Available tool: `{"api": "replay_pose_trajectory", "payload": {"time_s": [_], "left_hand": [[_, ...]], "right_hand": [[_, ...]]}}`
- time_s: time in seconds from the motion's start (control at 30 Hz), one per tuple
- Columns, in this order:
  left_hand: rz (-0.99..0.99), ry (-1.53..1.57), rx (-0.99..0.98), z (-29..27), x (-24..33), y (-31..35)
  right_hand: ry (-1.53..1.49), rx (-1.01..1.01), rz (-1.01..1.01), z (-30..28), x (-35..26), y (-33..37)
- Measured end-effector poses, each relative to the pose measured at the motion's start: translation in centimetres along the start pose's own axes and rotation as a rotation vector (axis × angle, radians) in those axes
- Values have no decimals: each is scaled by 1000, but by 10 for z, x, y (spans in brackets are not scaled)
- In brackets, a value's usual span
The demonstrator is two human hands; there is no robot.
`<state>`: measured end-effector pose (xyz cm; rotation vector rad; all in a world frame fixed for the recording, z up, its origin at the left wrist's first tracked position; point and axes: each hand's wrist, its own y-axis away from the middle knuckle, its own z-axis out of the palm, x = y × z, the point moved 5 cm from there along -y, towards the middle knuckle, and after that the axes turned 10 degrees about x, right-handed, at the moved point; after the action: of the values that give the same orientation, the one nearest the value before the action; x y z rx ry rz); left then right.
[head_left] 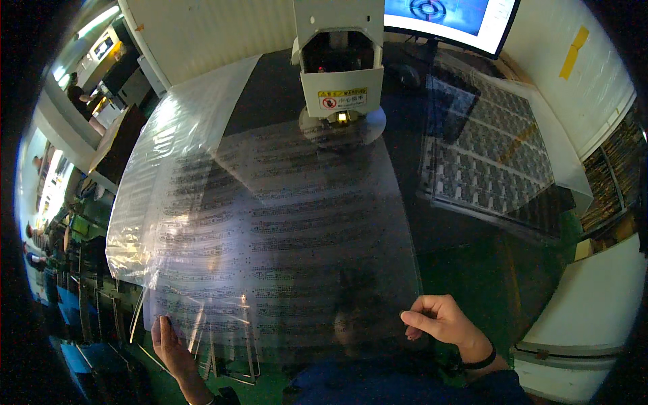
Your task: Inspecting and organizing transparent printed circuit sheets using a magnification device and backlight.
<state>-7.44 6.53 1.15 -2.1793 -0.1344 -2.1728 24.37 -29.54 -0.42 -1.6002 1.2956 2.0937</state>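
Note:
A large clear film sheet (317, 236) printed with rows of fine dark patterns spans the dark work surface and hangs over its near edge. At its near left corner, my left hand (172, 351) grips the edge between closed fingers. My right hand (445, 324), with a dark band on the wrist, pinches the near right edge between thumb and curled fingers. The sheet's far part lies beneath the head of a white machine (341, 88), where a small lamp glows over a round metal base (371, 125).
More clear film (182, 108) lies at the left. Patterned dark sheets (493, 148) are stacked at the right, near a black mouse (408, 75). A monitor (459, 20) behind shows a ring target. White cabinets (574, 317) stand right; people work at the far left.

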Motion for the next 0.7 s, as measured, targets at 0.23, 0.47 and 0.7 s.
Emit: {"api": "replay_pose_trajectory", "payload": {"time_s": [0.23,0.47,0.7], "left_hand": [[39,13,-6,4,3,3],[-5,80,30,4,2,3],[-23,87,51,-1,-3,0]], "right_hand": [[-11,-1,-13,0,2,-2],[-25,1,-30,1,0,-1],[-80,17,-13,1,0,-2]]}}
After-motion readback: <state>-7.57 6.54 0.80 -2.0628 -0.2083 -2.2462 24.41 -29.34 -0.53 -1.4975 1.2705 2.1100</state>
